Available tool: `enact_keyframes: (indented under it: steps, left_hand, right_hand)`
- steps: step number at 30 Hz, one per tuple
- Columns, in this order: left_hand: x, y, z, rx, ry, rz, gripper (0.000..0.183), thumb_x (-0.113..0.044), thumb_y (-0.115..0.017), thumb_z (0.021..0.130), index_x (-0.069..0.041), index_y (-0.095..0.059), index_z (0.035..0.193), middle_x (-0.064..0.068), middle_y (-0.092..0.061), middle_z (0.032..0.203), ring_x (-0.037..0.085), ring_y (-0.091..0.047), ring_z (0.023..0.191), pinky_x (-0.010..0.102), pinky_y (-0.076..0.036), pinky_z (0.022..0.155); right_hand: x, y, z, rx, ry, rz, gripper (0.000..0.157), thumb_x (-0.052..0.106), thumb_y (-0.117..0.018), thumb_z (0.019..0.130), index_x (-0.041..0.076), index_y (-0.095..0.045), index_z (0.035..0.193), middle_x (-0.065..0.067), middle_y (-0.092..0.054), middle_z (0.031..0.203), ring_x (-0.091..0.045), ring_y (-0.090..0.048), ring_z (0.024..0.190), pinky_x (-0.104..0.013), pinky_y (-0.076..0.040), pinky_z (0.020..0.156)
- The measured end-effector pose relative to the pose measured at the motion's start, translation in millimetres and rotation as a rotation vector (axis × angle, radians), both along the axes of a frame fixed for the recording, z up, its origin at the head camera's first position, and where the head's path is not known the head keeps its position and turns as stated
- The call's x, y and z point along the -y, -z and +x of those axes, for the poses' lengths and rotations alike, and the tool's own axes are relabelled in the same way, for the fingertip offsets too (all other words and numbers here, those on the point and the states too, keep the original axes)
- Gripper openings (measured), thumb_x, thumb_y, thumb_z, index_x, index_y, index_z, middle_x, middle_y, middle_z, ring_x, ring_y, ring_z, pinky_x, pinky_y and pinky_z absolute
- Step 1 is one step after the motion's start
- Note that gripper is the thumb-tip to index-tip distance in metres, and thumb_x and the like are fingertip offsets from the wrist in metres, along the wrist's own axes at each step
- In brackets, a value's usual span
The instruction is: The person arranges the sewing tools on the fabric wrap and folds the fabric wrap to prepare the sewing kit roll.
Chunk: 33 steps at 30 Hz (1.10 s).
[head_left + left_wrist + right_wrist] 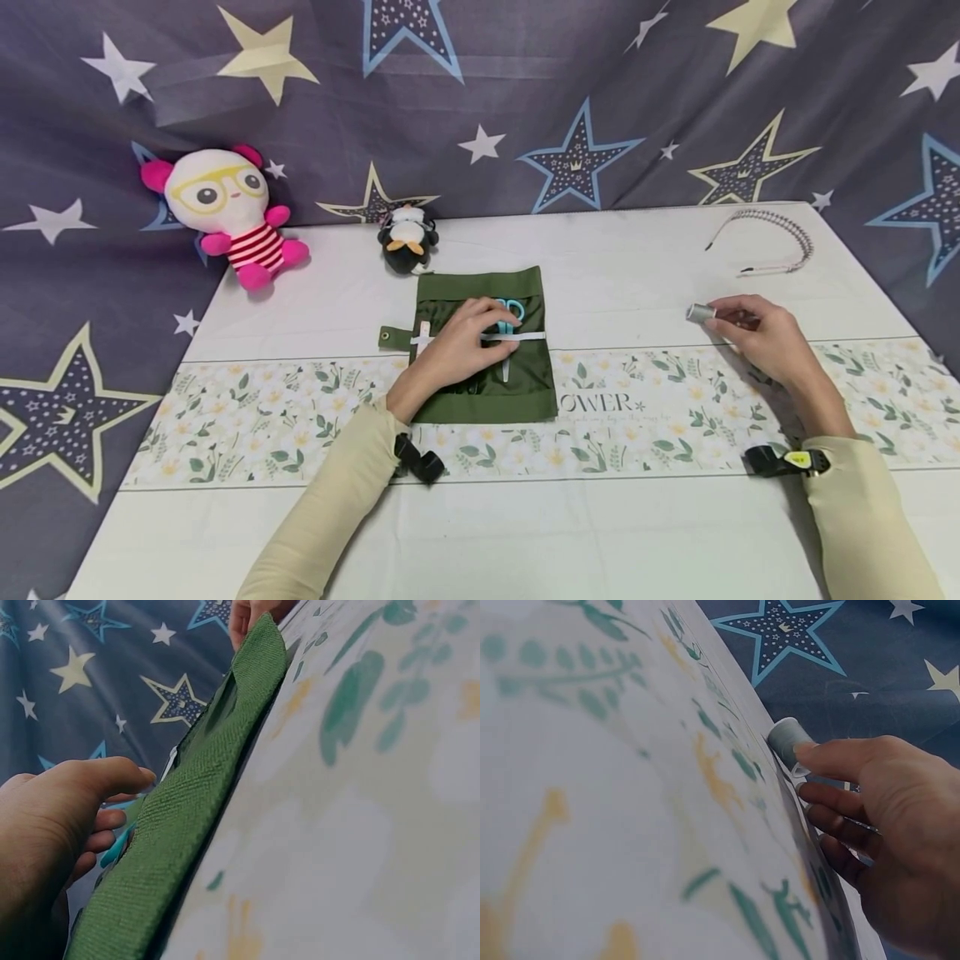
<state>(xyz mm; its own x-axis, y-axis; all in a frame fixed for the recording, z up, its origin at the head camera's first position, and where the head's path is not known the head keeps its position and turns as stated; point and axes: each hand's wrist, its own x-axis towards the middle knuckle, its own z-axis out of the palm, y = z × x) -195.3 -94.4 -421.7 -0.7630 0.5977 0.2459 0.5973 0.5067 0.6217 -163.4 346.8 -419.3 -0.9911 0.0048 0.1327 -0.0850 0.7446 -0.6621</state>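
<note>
A small spool of grey thread [700, 313] is pinched between the thumb and fingers of my right hand [765, 337], close above the table on the right. The right wrist view shows the thumb on one end of the spool [786, 744]. My left hand [465, 346] lies over an unfolded green fabric sewing kit [487, 408], thumb apart from its loosely bent fingers. Near those fingertips are turquoise-handled scissors [515, 310], tucked under a white elastic band [534, 336]. The left hand covers part of the kit, including some tools.
A pink and white plush toy [225, 208] sits at the back left, and a small penguin toy [407, 242] stands behind the kit. At the back right lies a headband [802, 237]. A floral runner [262, 408] crosses the white table [525, 533].
</note>
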Motion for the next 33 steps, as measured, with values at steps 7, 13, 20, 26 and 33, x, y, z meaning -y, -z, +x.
enact_keyframes:
  steps: [7, 13, 20, 26, 33]
  left_hand:
    - [-1.3, 0.7, -1.1, -0.006, 0.001, 0.000, 0.028, -0.023, -0.073, 0.100, -0.011, -0.072, 0.125, 0.009, -0.059, 0.131, 0.029, -0.050, 0.124, 0.050, -0.045, 0.102]
    - [-1.8, 0.9, -1.3, -0.015, 0.007, 0.005, 0.027, -0.022, -0.073, 0.100, -0.010, -0.072, 0.124, 0.009, -0.059, 0.131, 0.029, -0.050, 0.125, 0.049, -0.045, 0.102]
    - [-4.9, 2.0, -1.3, -0.014, 0.007, -0.008, 0.027, -0.022, -0.073, 0.100, -0.010, -0.072, 0.124, 0.008, -0.059, 0.130, 0.027, -0.051, 0.120, 0.047, -0.047, 0.097]
    - [-7.1, 3.0, -1.7, -0.035, 0.006, -0.010, 0.026, -0.021, -0.074, 0.099, -0.010, -0.072, 0.123, 0.010, -0.058, 0.132, 0.028, -0.051, 0.122, 0.048, -0.047, 0.097]
    - [-8.7, 2.4, -1.6, -0.068, -0.003, -0.024, 0.024, -0.020, -0.075, 0.098, -0.010, -0.073, 0.119, 0.011, -0.059, 0.132, 0.030, -0.051, 0.123, 0.049, -0.046, 0.100]
  right_hand:
    - [2.1, -1.7, -2.2, -0.061, -0.039, -0.029, 0.031, 0.016, -0.069, 0.102, -0.002, -0.068, 0.127, -0.021, -0.068, 0.111, 0.008, -0.055, 0.085, -0.012, -0.047, 0.065]
    - [12.9, -6.9, -4.0, -0.059, -0.063, -0.070, 0.032, 0.020, -0.069, 0.102, -0.001, -0.069, 0.127, -0.022, -0.070, 0.115, 0.009, -0.057, 0.088, -0.009, -0.047, 0.075]
    - [34.8, -10.8, -10.1, -0.049, -0.124, -0.106, 0.031, 0.019, -0.068, 0.103, 0.001, -0.069, 0.128, -0.019, -0.070, 0.114, 0.001, -0.061, 0.089, -0.011, -0.047, 0.077]
    - [57.4, -11.5, -17.0, -0.040, -0.218, -0.142, 0.031, 0.018, -0.068, 0.103, 0.000, -0.069, 0.128, -0.017, -0.071, 0.112, -0.008, -0.063, 0.090, -0.014, -0.049, 0.076]
    - [81.3, -9.6, -26.3, -0.035, -0.277, -0.190, 0.027, 0.014, -0.069, 0.101, -0.001, -0.070, 0.125, -0.016, -0.072, 0.109, -0.015, -0.065, 0.089, -0.017, -0.051, 0.075]
